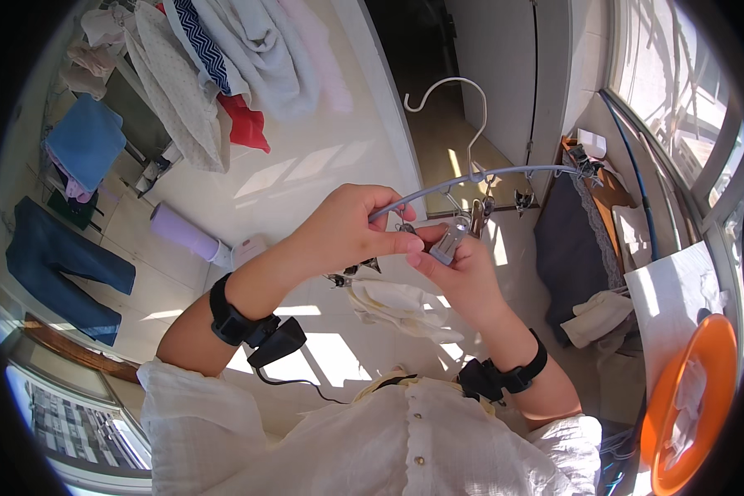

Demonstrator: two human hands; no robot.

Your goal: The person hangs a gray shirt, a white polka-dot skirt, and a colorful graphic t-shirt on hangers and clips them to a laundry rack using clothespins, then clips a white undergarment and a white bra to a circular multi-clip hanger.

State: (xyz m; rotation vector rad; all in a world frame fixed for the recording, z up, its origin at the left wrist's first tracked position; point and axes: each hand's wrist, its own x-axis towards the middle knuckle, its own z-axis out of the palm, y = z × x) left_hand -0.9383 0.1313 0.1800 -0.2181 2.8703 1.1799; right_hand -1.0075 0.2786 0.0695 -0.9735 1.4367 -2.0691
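Observation:
A grey clip hanger with a pale metal hook spans the space in front of me, and metal clips dangle along its bar. My left hand holds the bar's left end between its fingers, with a small clip just by the fingertips. My right hand grips a larger metal clip below the bar; the thumbs of both hands nearly meet. A white and yellowish cloth hangs below my hands beside several dark clips. Part of the bar is hidden by my left fingers.
Towels and clothes hang at the upper left, dark blue trousers at the far left. A purple roll stands by the wall. To the right are a wooden cabinet with a dark cover and an orange basin holding white cloth.

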